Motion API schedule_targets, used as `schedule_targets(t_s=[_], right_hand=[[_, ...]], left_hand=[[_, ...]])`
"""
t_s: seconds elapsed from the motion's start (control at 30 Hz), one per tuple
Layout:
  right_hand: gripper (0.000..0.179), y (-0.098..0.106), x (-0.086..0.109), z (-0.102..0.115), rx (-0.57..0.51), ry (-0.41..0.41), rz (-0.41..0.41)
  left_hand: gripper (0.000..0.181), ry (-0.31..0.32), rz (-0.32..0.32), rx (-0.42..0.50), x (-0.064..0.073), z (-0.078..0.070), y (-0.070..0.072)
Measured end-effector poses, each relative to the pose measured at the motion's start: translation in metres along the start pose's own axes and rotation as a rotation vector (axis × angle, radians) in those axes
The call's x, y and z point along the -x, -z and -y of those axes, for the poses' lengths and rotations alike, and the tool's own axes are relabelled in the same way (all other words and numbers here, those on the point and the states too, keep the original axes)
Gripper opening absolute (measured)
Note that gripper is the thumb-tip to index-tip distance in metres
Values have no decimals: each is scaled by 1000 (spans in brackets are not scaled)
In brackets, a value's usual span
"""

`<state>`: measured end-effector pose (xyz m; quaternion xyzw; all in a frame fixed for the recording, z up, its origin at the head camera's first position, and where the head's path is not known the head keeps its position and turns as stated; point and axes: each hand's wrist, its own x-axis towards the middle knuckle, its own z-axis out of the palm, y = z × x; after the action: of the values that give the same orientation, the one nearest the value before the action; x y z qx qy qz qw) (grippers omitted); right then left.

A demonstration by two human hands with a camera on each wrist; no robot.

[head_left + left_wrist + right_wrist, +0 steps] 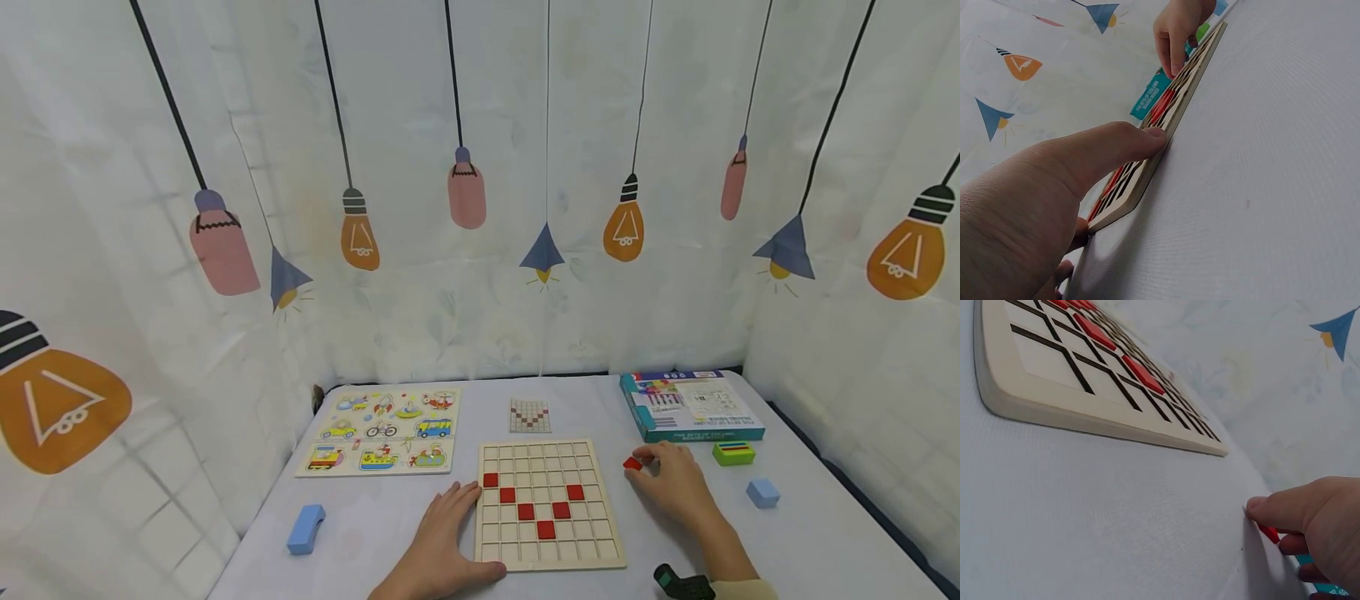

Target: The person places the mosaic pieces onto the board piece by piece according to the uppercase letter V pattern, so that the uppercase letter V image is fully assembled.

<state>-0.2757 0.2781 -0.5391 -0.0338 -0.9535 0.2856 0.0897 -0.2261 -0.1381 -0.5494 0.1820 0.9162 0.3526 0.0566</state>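
Observation:
A wooden grid board [553,563] lies flat on the white table, with several red square tiles [545,529] in its cells forming a V whose right arm is shorter. My left hand [442,542] rests at its near left corner, fingers fairly straight along the left edge and thumb [1147,142] on the front edge. To the right of the board, my right hand [675,483] pinches another red tile [632,463] between thumb and fingers, close to the tabletop. The right wrist view shows this tile [1269,533] partly hidden by the fingers.
Behind the board lies a small pattern card [529,415]. A picture puzzle board [378,433] is at back left, a teal-edged box [693,408] at back right. Blue blocks [306,529] [763,493] lie on both sides; a green striped block [733,453] sits before the box.

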Motion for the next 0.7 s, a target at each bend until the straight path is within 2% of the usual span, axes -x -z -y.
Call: schedule_targets(t_s=[0.43,0.7], right_hand=[[28,-5,-1,-1,-5,-13,-6],[25,-7,1,2,-20,7,-2]], left_hand=[[123,19,8,2,1,-4,0],[122,21,10,-8,2,-5,1]])
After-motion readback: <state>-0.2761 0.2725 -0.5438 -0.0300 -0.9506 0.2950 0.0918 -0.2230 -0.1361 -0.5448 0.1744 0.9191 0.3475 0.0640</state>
